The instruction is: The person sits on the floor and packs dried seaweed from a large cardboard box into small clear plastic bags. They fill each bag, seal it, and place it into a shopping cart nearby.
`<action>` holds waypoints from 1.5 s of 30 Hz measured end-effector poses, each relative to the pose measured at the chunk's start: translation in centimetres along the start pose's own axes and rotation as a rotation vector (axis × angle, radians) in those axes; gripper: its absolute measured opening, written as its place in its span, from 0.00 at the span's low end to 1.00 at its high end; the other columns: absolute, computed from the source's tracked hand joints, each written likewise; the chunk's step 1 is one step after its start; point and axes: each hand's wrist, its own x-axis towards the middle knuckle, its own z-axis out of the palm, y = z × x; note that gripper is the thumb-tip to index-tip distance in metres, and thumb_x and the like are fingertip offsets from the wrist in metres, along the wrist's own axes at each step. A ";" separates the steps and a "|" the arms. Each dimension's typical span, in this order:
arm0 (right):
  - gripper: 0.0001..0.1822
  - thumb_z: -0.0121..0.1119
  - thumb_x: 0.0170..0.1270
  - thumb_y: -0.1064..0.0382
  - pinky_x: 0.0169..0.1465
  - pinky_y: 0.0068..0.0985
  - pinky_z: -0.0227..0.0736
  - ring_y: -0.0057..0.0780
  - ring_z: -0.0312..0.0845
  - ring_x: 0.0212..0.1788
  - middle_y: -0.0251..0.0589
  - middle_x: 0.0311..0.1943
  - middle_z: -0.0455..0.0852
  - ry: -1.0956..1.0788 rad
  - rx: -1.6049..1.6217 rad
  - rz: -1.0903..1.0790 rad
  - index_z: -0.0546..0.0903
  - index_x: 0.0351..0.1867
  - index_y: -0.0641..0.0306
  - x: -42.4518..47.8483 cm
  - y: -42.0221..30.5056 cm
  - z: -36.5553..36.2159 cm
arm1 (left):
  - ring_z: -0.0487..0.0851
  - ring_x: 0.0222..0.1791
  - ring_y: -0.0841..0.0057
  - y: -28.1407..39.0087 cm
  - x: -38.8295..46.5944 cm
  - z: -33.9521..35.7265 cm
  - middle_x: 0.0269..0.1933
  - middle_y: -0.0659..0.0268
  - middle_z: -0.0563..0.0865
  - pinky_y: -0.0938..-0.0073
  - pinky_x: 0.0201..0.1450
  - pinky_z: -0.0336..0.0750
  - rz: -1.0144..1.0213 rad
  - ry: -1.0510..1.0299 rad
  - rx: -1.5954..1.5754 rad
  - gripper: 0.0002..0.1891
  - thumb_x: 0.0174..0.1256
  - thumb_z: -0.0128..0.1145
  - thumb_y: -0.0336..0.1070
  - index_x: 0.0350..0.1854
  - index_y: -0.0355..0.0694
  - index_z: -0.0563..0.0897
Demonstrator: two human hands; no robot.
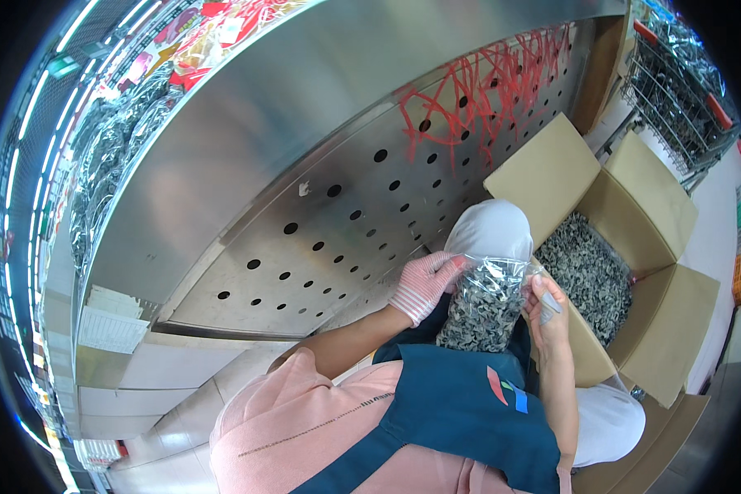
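In my lap stands a clear plastic bag (481, 309), mostly full of dark grey, curled dried pieces that look like wood ear fungus. My left hand (429, 284), in a red-and-white striped glove, pinches the bag's upper left corner. At the upper right edge, the bare fingers of my right hand (546, 309) grip the plastic. A pale grey strip (549, 307) lies across my right fingers. Just right of the bag, an open cardboard box (642, 222) holds a heap of the same dried pieces (586, 278). Whether the bag's mouth is sealed is hard to see.
A perforated steel panel (358, 185) under a steel counter (241, 136) runs along the left. Red plastic ties (488, 92) hang there. Behind the box stands a wire shopping cart (679, 99) with filled bags. More dark packages (117, 136) lie on the counter.
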 end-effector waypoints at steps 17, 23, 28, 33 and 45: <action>0.28 0.55 0.72 0.49 0.68 0.39 0.65 0.41 0.71 0.67 0.49 0.66 0.75 0.051 -0.836 -0.514 0.73 0.66 0.66 -2.7 -0.9 0.7 | 0.81 0.33 0.84 -0.2 -0.1 1.8 0.37 0.67 0.87 0.80 0.37 0.78 0.043 0.004 -0.056 0.15 0.75 0.57 0.44 0.48 0.37 0.85; 0.20 0.54 0.76 0.53 0.57 0.24 0.72 0.25 0.80 0.50 0.37 0.53 0.84 0.026 0.110 -0.061 0.78 0.59 0.65 -1.4 -2.3 -2.3 | 0.79 0.32 0.86 2.2 1.9 5.0 0.36 0.69 0.87 0.82 0.37 0.75 0.134 -0.143 0.038 0.11 0.75 0.56 0.40 0.45 0.38 0.86; 0.16 0.55 0.76 0.53 0.60 0.26 0.71 0.26 0.79 0.52 0.38 0.47 0.86 0.071 0.347 -0.107 0.82 0.49 0.65 -1.0 -7.1 -2.6 | 0.78 0.27 0.87 4.4 5.3 8.5 0.34 0.72 0.85 0.83 0.31 0.75 0.111 -0.184 -0.044 0.13 0.75 0.57 0.42 0.42 0.37 0.85; 0.53 0.80 0.41 0.61 0.67 0.30 0.68 0.35 0.75 0.60 0.43 0.61 0.76 -0.001 0.011 -0.059 0.63 0.70 0.70 -3.6 -7.3 -6.0 | 0.77 0.24 0.86 6.2 9.0 14.7 0.30 0.70 0.84 0.82 0.27 0.72 -0.043 -0.229 -0.248 0.12 0.73 0.59 0.43 0.41 0.38 0.84; 0.42 0.79 0.45 0.63 0.58 0.28 0.74 0.26 0.78 0.52 0.37 0.53 0.82 0.292 0.105 -0.066 0.71 0.64 0.68 -4.0 -9.3 -12.1 | 0.88 0.36 0.65 -0.7 16.2 24.4 0.49 0.49 0.87 0.68 0.36 0.84 -0.418 -0.263 -0.497 0.23 0.77 0.50 0.51 0.54 0.32 0.76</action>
